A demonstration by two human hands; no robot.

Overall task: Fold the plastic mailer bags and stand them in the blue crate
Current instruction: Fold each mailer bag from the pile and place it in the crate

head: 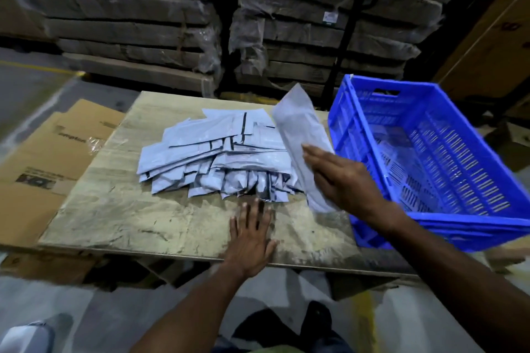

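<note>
Lowest in the frame, the left hand point(252, 235) lies flat, fingers spread, on the bench point(114, 209). Right of centre, the right hand point(341, 180) holds a folded mailer bag point(301, 135) beside the mailer pile point(218, 157). Farther right sits the blue crate point(430, 157).

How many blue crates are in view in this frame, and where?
1. The blue crate sits at the right end of the table, beside the pile of mailer bags. The right hand holds a folded mailer bag next to it.
</note>
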